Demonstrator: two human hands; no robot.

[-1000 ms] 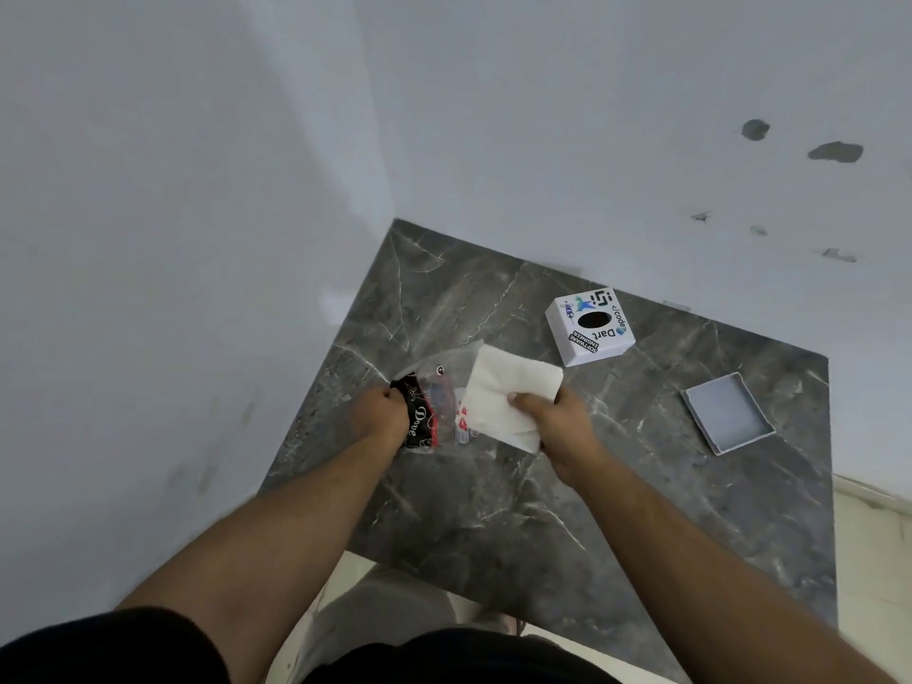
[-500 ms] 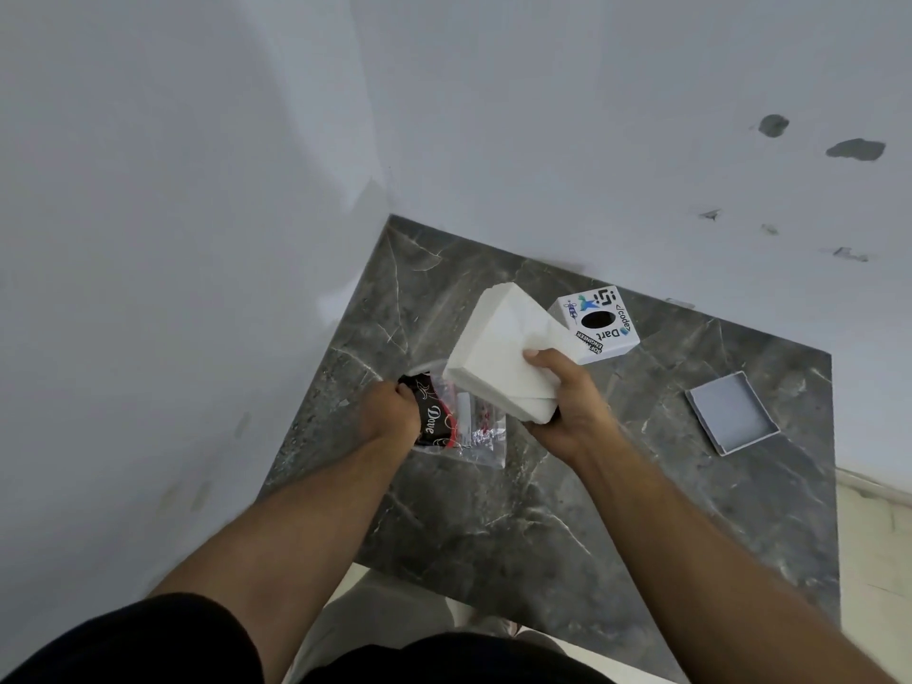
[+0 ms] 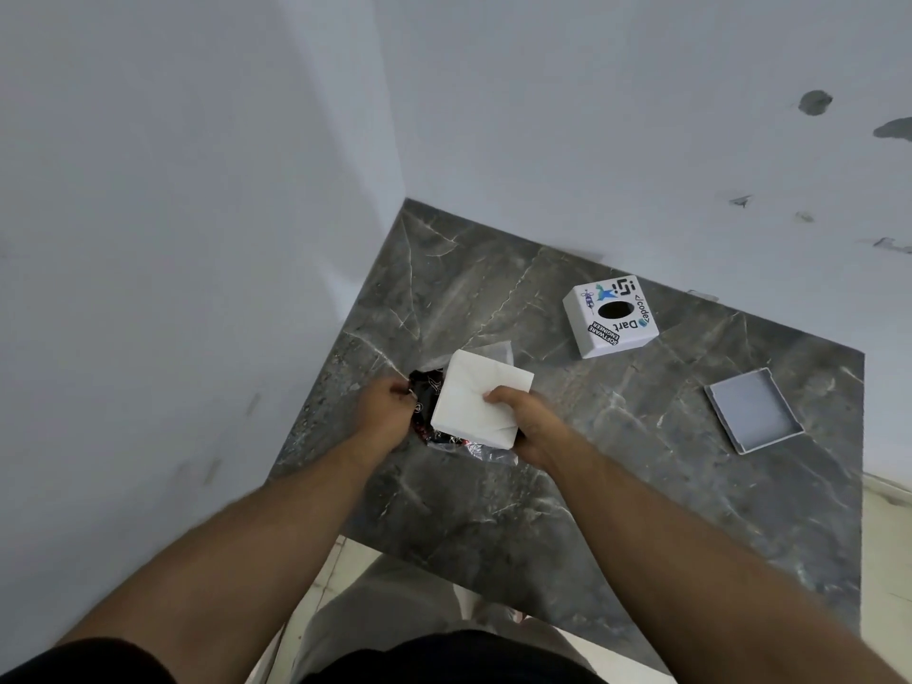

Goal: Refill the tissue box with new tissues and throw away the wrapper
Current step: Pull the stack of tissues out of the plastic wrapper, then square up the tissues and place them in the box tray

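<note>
My right hand [image 3: 530, 424] grips a thick stack of white tissues [image 3: 474, 397] just above the table's left part. Under and left of the stack lies the crumpled wrapper [image 3: 429, 387], clear plastic with black and red print, pinched by my left hand [image 3: 385, 409]. The white tissue box [image 3: 612, 315], covered in stickers and with a dark oval hole on top, stands farther back to the right. Its grey lid or base tray [image 3: 752, 409] lies flat apart from it, at the right.
The grey marble table [image 3: 617, 486] fits into a corner between two white walls. Its front edge runs diagonally near my legs, and pale floor tiles show beyond its right edge.
My right hand lifted the tissue stack up out of the wrapper, then brought it back down low over the wrapper. My left hand stayed on the wrapper.
</note>
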